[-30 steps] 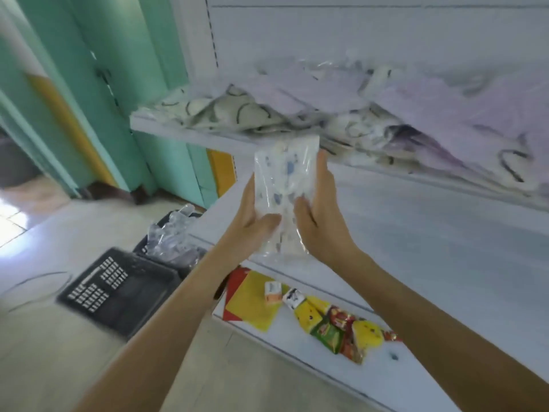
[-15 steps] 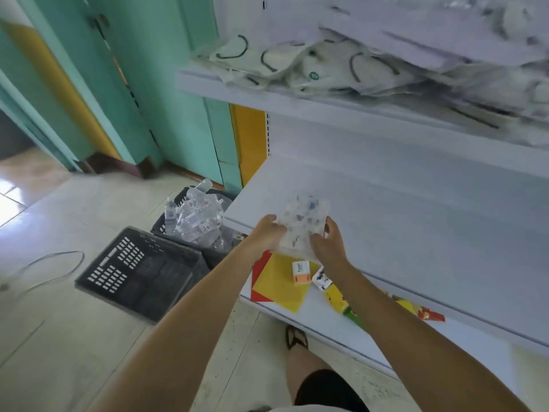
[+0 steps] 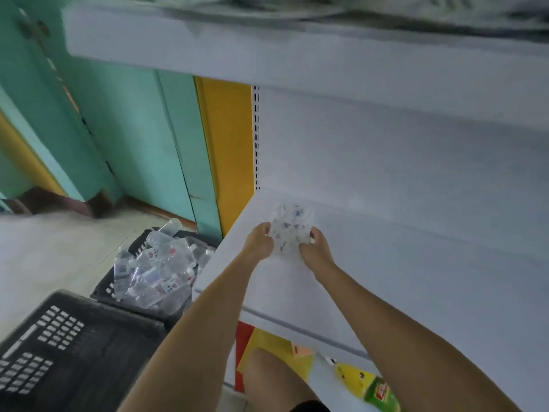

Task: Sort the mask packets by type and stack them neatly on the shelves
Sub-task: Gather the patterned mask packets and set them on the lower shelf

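1. Pinching from both sides: the left hand (image 3: 261, 240) has the near left edge of the mask packet (image 3: 292, 226), the right hand (image 3: 316, 248) has the near right edge, and both sets of fingers are curled in on the clear wrapper.
2. Two hands for one small packet makes sense to me. It looks thin and floppy, and a grip at each side holds it flat and square for a tidy landing.
3. The packet is low over the middle shelf (image 3: 416, 278), towards the left end and close to the back panel. I can't tell whether it's touching the board yet.
4. That corner looks like the base of a stack, tucked against the back with board showing to the right for other types.
5. Overhead, the upper shelf (image 3: 267, 49) juts out above both arms with a heap on top, too smeared to make out. It's the one thing close to the reach.
6. On the floor to the left, a black crate (image 3: 102, 289) crammed with clear bottles (image 3: 154, 263) sits just beside the shelf end. A second black crate (image 3: 74, 352) is nearer the camera. Both are well apart from the hands.
7. Below, the lower shelf (image 3: 322, 382) carries red and yellow sheets (image 3: 267, 340) and snack packets (image 3: 374, 388), with the person's knee (image 3: 267, 379) in front of it.
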Motion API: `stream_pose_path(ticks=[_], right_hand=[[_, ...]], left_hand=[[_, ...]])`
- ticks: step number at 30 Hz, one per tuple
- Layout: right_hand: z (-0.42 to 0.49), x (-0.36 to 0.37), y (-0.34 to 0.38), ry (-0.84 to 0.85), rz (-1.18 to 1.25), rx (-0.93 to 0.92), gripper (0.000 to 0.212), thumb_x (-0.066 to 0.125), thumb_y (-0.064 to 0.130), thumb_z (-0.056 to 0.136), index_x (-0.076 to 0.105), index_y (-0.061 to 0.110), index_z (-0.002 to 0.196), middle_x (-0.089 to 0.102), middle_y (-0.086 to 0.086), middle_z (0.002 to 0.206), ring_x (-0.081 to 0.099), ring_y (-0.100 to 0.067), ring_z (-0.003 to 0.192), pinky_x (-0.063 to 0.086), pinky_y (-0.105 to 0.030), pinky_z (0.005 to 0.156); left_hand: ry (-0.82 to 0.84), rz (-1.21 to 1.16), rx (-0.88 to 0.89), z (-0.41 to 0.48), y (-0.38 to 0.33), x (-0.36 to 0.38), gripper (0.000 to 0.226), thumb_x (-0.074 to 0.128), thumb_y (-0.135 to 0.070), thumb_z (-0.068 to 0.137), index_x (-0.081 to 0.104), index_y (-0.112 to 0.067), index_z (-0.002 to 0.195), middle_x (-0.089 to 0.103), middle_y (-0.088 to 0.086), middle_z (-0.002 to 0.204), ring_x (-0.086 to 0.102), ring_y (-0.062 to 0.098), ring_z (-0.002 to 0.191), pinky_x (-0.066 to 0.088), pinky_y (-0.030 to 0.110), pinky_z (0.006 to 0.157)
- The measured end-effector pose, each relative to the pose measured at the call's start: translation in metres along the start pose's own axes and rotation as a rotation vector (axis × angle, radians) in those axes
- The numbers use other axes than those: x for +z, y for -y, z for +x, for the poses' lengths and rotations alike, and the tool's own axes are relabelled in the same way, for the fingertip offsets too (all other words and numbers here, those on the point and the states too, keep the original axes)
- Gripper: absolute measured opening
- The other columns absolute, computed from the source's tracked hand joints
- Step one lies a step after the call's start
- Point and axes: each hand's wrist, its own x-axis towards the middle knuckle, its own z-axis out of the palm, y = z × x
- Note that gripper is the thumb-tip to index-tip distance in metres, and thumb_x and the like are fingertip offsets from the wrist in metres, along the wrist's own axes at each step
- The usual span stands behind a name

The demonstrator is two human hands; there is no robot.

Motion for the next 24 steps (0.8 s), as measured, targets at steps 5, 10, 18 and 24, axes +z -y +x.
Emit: stream_pose_path(ticks=[5,10,18,24], right_hand=[[0.049,0.017,-0.012,0.051,-0.123,-0.082,0.044,0.044,0.0,0.084,0.049,0.013,0.126,0.059,-0.009,0.119,0.056,-0.025,0.105,0.049,-0.032,0.08],[0.054,0.005,-0.006,0.16,-0.143,-0.046,0.057,0.043,0.008,0.092,0.025,0.018,0.145,0.042,0.003,0.137,0.041,-0.026,0.128,0.036,-0.039,0.107],[-0.06,-0.046,-0.001,0.291,-0.672,-0.191,0.063,0.04,0.026,0.1,0.005,0.011,0.15,0.004,-0.008,0.158,0.006,-0.02,0.145,0.004,-0.032,0.117],[-0.2,-0.113,0.076,0.456,-0.902,-0.512,0.055,0.04,0.033,0.099,0.019,0.021,0.149,0.019,0.002,0.155,0.019,-0.018,0.141,0.013,-0.026,0.113]], left_hand=[[-0.019,0.022,0.013,0.049,0.005,0.0,0.049,0.032,0.003,0.093,0.039,-0.009,0.14,0.045,0.011,0.138,0.042,0.03,0.126,0.037,0.027,0.088],[-0.008,-0.005,0.033,0.051,-0.001,-0.004,0.052,0.035,-0.017,0.1,0.02,-0.009,0.149,0.028,0.011,0.153,0.029,0.029,0.139,0.027,0.034,0.109],[-0.045,0.2,0.141,-0.075,-0.007,-0.056,0.05,0.038,-0.015,0.1,0.023,-0.009,0.148,0.026,0.009,0.154,0.024,0.023,0.142,0.02,0.03,0.113],[0.101,0.526,0.404,-0.206,-0.061,-0.097,0.046,0.041,-0.02,0.1,0.034,-0.011,0.144,0.038,0.008,0.148,0.035,0.022,0.136,0.024,0.028,0.111]])
